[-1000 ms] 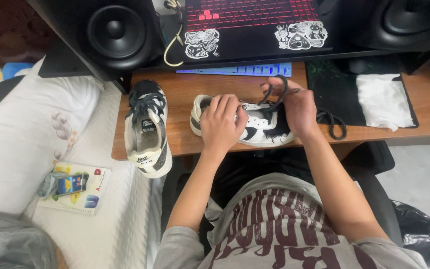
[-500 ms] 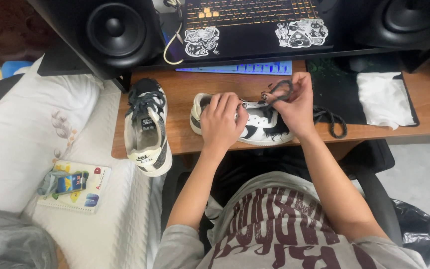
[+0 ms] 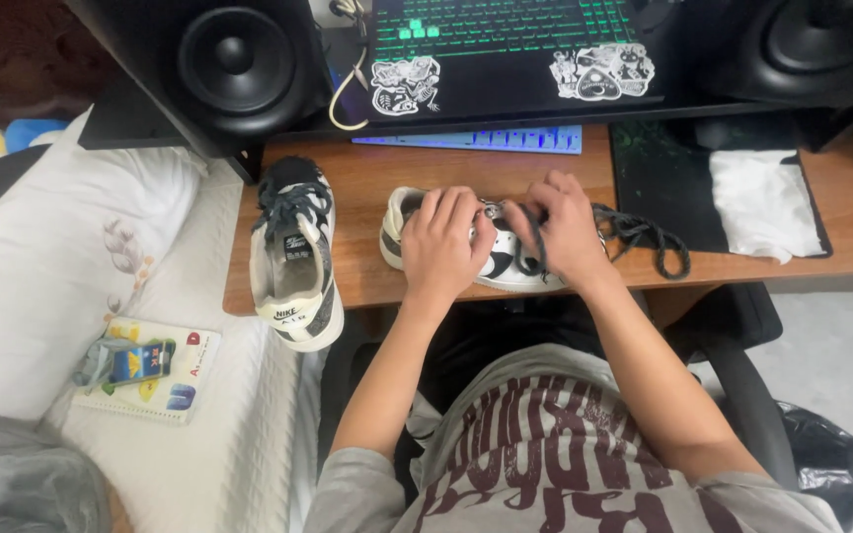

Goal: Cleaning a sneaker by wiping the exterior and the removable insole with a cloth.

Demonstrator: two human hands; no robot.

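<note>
In the head view, a white and black sneaker (image 3: 491, 259) lies on its side at the near edge of the wooden counter (image 3: 367, 192), directly in front of the person. The left hand (image 3: 443, 242) rests over the heel half of this shoe, its grip curled down onto the upper and pressing it to the counter. The right hand (image 3: 555, 229) sits over the toe half, just beside the left; its grip is pinched together on a dark shoelace (image 3: 644, 237) near the eyelets. The free length of the lace trails off to the right in loose loops, lying across the counter edge and the corner of a black mat (image 3: 668, 188).

Left of the hands, well apart, a second sneaker (image 3: 293, 257) stands upright, its heel hanging past the counter's near edge. A white cloth (image 3: 760, 202) lies on the mat. At the back stand a laptop (image 3: 515, 54) with green-lit keys and stickers, a pale blue keyboard (image 3: 476, 140) in front of it, and a black speaker (image 3: 234, 69) at the left. On the bed (image 3: 209, 434) to the left lies a booklet (image 3: 150, 370).
</note>
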